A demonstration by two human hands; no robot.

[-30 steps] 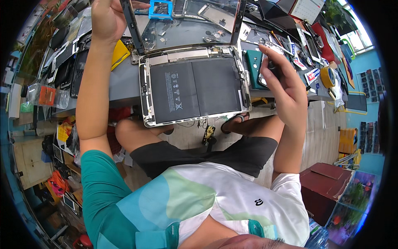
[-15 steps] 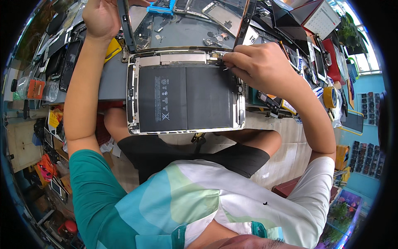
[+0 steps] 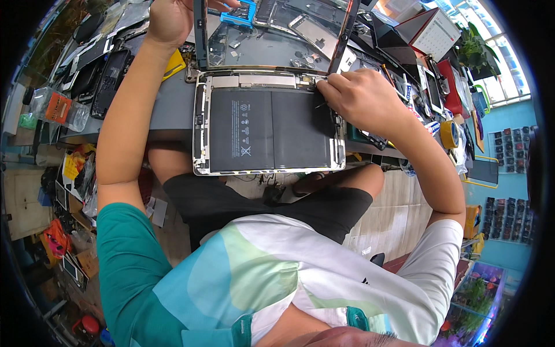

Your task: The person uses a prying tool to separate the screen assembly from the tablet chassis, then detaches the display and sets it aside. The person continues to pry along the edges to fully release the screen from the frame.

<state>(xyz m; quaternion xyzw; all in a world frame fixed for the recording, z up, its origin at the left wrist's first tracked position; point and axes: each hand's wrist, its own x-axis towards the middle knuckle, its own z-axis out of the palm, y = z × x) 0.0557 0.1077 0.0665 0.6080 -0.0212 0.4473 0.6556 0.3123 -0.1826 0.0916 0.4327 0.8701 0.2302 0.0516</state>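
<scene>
An opened tablet (image 3: 245,130) rests across the near edge of the bench, its inside facing up with a wide black battery (image 3: 300,127) showing. The clear glass panel with a dark frame (image 3: 200,40) stands raised at the tablet's far edge. My left hand (image 3: 171,22) is at that panel's upper left, fingers bent toward the frame; the top of the picture cuts it off, so its grip is hidden. At the tablet's upper right corner, my right hand (image 3: 364,98) is closed in a pinch. A thin tip, perhaps of a small tool, shows below its fingertips.
Loose phone parts and a blue frame (image 3: 238,13) lie on the grey bench (image 3: 173,110). A yellow piece (image 3: 174,65) and a dark phone housing (image 3: 113,81) are at left. On the right are a yellow tape roll (image 3: 448,135), glue tubes and a desk calendar (image 3: 436,33).
The tablet and raised panel sit farther right and slightly higher in the picture, as the view has shifted. The right hand stays pinched at the upper right corner, a little lower against the tablet.
</scene>
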